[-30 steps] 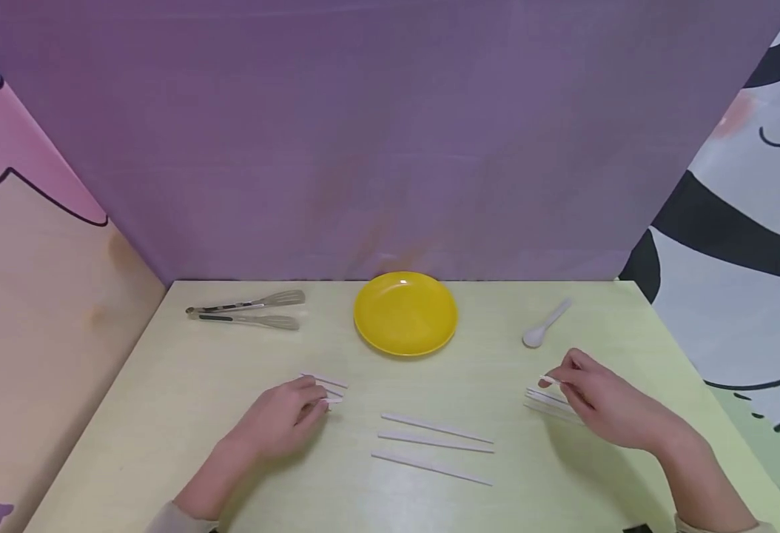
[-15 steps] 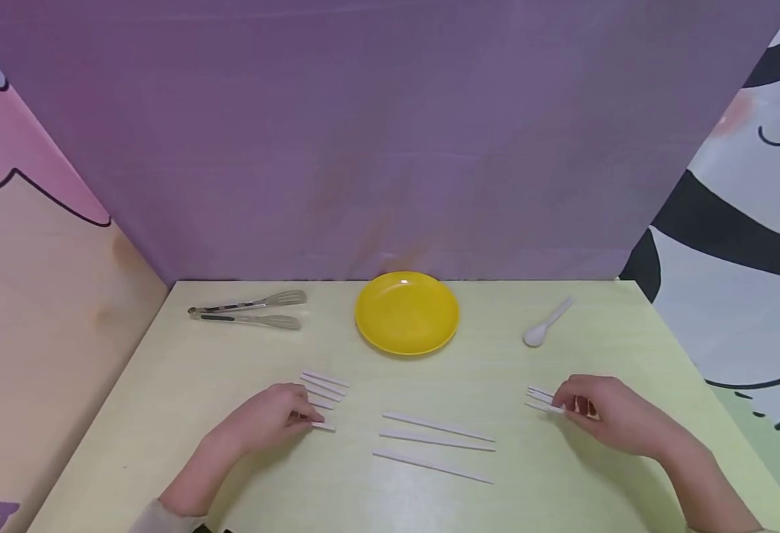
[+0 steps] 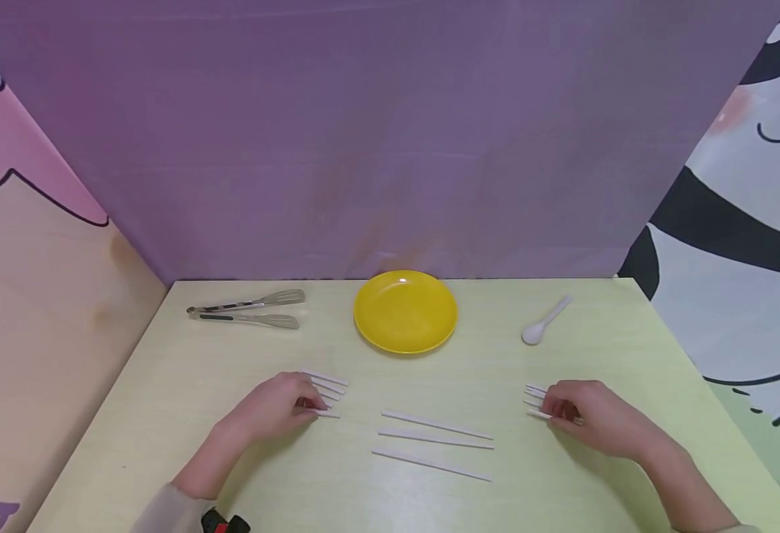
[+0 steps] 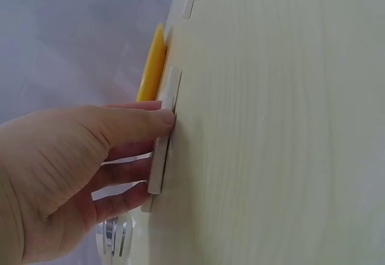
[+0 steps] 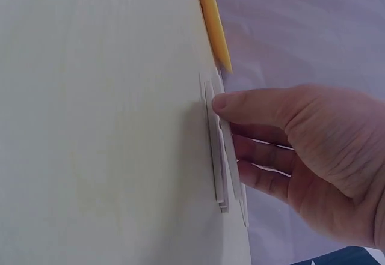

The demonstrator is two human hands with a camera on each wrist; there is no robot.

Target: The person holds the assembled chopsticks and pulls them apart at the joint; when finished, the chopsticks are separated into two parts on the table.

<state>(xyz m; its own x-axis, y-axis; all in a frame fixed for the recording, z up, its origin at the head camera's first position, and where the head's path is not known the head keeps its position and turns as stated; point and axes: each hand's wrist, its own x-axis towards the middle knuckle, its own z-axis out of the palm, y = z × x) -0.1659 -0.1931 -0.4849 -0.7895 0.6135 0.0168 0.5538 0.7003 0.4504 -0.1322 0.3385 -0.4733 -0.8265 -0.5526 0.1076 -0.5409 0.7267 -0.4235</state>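
Note:
My left hand (image 3: 283, 403) pinches a short white stick (image 4: 159, 163) between thumb and fingers, low over the table. It is the nearest of a row of several short white sticks (image 3: 328, 386) lying roughly side by side. My right hand (image 3: 596, 414) grips another short white stick (image 5: 231, 157) by thumb and fingertips, beside a second group of short white sticks (image 3: 535, 390). In the head view the fingers cover much of that group. Between the hands lie three longer, tapering white sticks (image 3: 435, 441), spaced apart and slightly slanted.
A yellow plate (image 3: 405, 312) stands at the back middle of the pale table (image 3: 183, 414). Metal tongs (image 3: 250, 309) lie back left, and a white spoon (image 3: 545, 321) lies back right. A purple backdrop rises behind the far edge, with patterned walls at both sides.
My left hand went toward me, then back against the row with its stick. My right hand came down from above its group and shifted slightly nearer; a short stick now shows at that group's near side.

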